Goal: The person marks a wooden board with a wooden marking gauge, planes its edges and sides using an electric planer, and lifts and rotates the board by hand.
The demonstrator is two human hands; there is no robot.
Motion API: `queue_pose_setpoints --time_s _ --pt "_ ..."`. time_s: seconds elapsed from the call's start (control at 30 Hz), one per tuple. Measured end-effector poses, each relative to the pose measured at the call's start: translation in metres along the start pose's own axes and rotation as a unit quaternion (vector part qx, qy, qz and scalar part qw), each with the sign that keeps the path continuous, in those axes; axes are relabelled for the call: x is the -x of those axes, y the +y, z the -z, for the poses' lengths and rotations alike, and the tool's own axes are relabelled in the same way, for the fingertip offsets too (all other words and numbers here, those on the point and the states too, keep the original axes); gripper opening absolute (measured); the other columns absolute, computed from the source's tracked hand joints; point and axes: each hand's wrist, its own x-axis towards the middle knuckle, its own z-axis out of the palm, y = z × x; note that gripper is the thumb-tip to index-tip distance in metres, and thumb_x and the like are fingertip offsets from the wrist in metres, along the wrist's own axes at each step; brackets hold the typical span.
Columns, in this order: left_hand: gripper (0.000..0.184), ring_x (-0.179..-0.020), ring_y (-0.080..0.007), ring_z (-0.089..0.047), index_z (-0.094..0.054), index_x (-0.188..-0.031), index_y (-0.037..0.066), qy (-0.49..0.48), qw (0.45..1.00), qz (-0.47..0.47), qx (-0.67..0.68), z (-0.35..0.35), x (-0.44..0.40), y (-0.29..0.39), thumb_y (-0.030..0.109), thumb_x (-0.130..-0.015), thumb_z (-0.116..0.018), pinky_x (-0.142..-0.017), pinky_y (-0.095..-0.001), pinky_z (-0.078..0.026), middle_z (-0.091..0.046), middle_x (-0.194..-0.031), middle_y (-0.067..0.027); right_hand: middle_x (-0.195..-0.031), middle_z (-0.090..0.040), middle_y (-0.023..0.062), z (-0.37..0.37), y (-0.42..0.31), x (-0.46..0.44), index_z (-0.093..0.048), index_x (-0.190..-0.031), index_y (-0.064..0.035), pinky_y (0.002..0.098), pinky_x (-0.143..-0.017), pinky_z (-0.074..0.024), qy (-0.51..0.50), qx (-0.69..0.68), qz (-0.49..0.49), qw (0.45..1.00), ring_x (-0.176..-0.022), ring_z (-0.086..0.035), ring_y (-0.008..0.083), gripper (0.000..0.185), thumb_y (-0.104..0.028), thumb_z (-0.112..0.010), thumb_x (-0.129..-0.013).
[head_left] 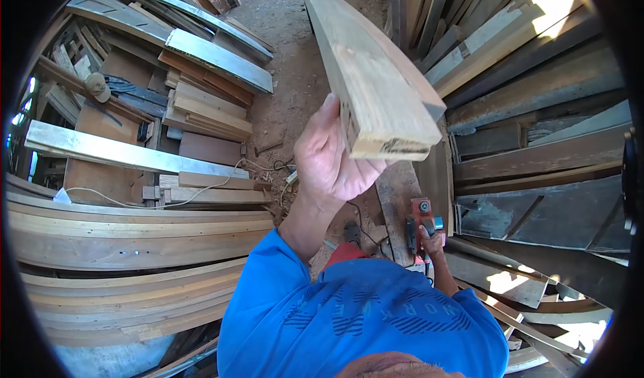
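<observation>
My left hand (325, 153) grips the near end of a long wooden plank (372, 69) and holds it raised in front of my head. The thumb lies along its left edge, and the palm is under its end. A rough dark patch marks the plank's end face. Lower right, my right hand (432, 242) is closed around the handle of a red electric planer (420, 208). The planer is at the edge of a narrow wooden workbench (397, 207); whether it touches the surface I cannot tell. The plank hides part of the bench.
Stacked boards (141, 237) fill the left side, with a light cable (201, 190) running across them. Heavy timbers (537, 123) lean along the right. A dirt floor (278, 56) runs between the stacks. Another dark cord (362, 220) hangs near my legs.
</observation>
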Motion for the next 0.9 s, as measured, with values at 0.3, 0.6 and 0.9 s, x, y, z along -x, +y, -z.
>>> queue_pose_setpoints --time_s 0.3,0.6,0.9 --pt "0.065 -0.145 -0.0391 -0.044 -0.033 -0.157 0.004 -0.046 0.998 0.032 -0.002 -0.005 -0.006 0.007 0.047 -0.11 -0.039 -0.119 -0.0619 -0.034 -0.046 -0.155 -0.0221 -0.057 -0.063 0.0105 0.012 -0.032 0.013 -0.066 -0.069 0.0018 0.0393 -0.052 -0.0526 -0.004 -0.009 -0.024 1.0 -0.053 -0.066 0.024 0.069 -0.064 -0.072 -0.088" --pt "0.072 -0.111 -0.0334 -0.068 -0.045 -0.146 0.003 0.372 0.915 0.106 -0.113 0.08 0.088 -0.053 0.023 -0.083 -0.074 -0.093 -0.0528 -0.058 -0.064 -0.127 -0.0158 -0.058 -0.063 0.0098 0.013 -0.021 0.005 -0.066 -0.069 0.0008 0.0388 -0.051 -0.0516 -0.024 0.003 -0.032 0.999 -0.051 -0.065 0.0225 0.065 -0.061 -0.072 -0.09" --pt "0.065 -0.093 -0.0218 -0.069 -0.051 -0.137 0.002 0.523 0.708 0.203 -0.429 0.326 0.293 -0.107 0.013 -0.076 -0.071 -0.078 -0.0393 -0.058 -0.067 -0.11 -0.0119 -0.058 -0.061 0.0042 0.015 -0.02 0.008 -0.066 -0.07 -0.004 0.0353 -0.051 -0.0496 -0.026 -0.02 -0.015 0.999 -0.052 -0.062 0.0161 0.053 -0.051 -0.074 -0.093"
